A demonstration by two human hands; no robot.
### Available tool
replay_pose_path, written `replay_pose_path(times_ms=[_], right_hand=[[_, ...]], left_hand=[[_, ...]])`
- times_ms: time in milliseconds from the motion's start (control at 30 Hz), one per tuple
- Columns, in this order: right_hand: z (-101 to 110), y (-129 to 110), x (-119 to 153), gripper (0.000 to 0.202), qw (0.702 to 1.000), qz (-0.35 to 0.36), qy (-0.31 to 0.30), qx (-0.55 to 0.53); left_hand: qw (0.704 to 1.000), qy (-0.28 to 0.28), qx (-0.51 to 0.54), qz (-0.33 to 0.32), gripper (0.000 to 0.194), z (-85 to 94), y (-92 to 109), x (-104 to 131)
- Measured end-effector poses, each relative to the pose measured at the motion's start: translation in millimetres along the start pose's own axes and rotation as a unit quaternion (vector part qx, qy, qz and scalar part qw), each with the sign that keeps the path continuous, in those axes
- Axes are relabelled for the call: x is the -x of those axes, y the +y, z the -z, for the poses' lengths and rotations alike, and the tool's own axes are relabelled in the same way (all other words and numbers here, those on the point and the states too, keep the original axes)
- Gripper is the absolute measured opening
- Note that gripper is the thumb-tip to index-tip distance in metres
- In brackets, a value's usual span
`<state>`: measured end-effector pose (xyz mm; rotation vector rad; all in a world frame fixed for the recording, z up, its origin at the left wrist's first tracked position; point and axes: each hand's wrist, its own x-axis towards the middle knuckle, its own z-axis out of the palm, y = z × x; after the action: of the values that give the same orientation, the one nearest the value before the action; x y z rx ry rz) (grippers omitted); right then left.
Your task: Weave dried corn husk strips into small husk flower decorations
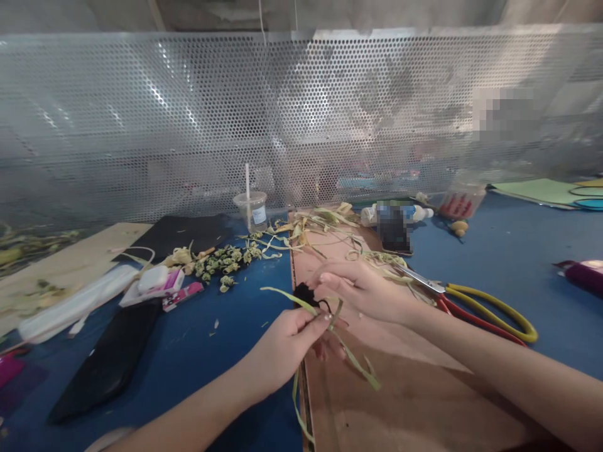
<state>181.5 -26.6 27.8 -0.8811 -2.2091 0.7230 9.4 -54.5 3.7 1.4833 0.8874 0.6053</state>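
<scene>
In the head view, pinching a green strip (286, 294) between closed left thumb and fingers (317, 329), over a wooden board (358, 417). Curling right fingers (333, 282) partway beside a dark piece (304, 294); cannot tell whether gripping it. Could split the strip by pulling too hard, or catch its loose end on scissors (424, 280) right of the fingers by swinging wide. Cannot make out right fingertips, hidden behind the left thumb.

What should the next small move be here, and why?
Probably turn the right hand slightly outward: it seems to cover part of the small black item between the hands, while the left hand pinches a green strip close by.
</scene>
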Motion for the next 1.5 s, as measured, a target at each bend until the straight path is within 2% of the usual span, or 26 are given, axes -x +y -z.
replay_pose_path(times_ms=[167,300,400,567,633,800,933,1067,1233,1433,1500], right_hand=[[5,9,11,0.033,0.996,-0.061,-0.067,0.006],[0,11,16,0.029,0.995,-0.078,-0.056,0.016],[-1,13,19,0.029,0.998,-0.051,-0.024,0.03],[-3,22,20,0.024,0.993,0.063,-0.046,0.087],[-4,22,20,0.022,0.992,0.076,-0.041,0.093],[-10,15,23,0.019,0.992,0.056,-0.029,0.107],[-15,17,26,0.014,0.992,0.046,-0.02,0.119],[-18,21,28,0.013,0.992,0.052,-0.008,0.119],[-21,17,30,0.013,0.996,0.023,0.001,0.081],[-20,10,30,0.015,0.999,-0.05,-0.001,0.003],[-19,9,30,0.015,0.998,-0.055,-0.001,-0.005]], left_hand=[[0.999,-0.001,0.034,0.008,0.036,3.1,-1,-1],[0.999,0.004,0.041,0.019,0.034,6.1,-7,-3],[0.998,0.02,0.051,0.024,0.033,8.1,-12,-5],[0.997,0.053,0.052,0.023,0.032,10.8,-11,-7],[0.996,0.067,0.048,0.015,0.033,11.2,-8,-5],[0.995,0.092,-0.016,-0.021,0.022,13.1,-4,-1],[0.985,0.075,-0.153,-0.027,0.006,14.9,0,0],[0.964,0.065,-0.255,-0.037,0.01,13.9,7,3],[0.959,0.057,-0.274,-0.044,0.012,13.7,9,6],[0.965,0.056,-0.254,-0.031,0.015,14.4,9,8],[0.967,0.056,-0.245,-0.032,0.015,13.9,10,8]])
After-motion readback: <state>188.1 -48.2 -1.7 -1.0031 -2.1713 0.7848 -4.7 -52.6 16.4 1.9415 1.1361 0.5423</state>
